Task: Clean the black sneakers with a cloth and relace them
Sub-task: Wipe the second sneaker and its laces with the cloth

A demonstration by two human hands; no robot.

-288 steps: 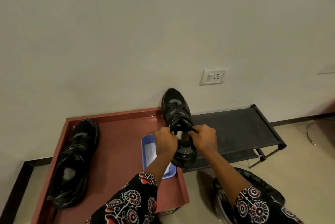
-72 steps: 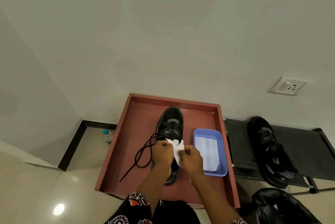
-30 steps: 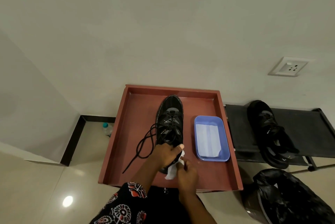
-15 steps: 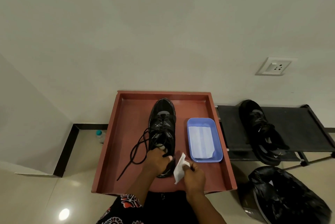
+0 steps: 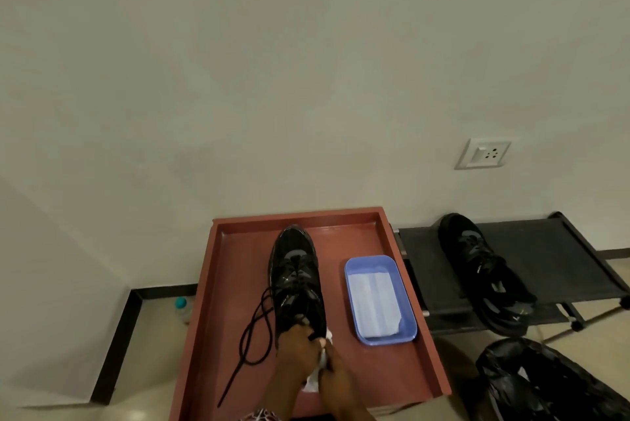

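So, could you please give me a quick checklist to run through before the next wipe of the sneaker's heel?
1. Left hand grips the sneaker at its heel: ok.
2. Right hand holds the white cloth: ok.
3. Sneaker flat on the red tray: ok.
4. Loose lace clear of the heel: ok.
5. Spare cloths in the blue tub: ok.
6. Heel clean: cannot tell.

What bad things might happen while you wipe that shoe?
1. The loose black lace trails across the red tray beside the sneaker; a hand could snag it or drag it under the shoe.
2. The blue tub of folded wipes sits close to the right hand; a wide wiping stroke could bump it.
3. The left hand grips only the heel, so hard rubbing with the white cloth could twist the sneaker.
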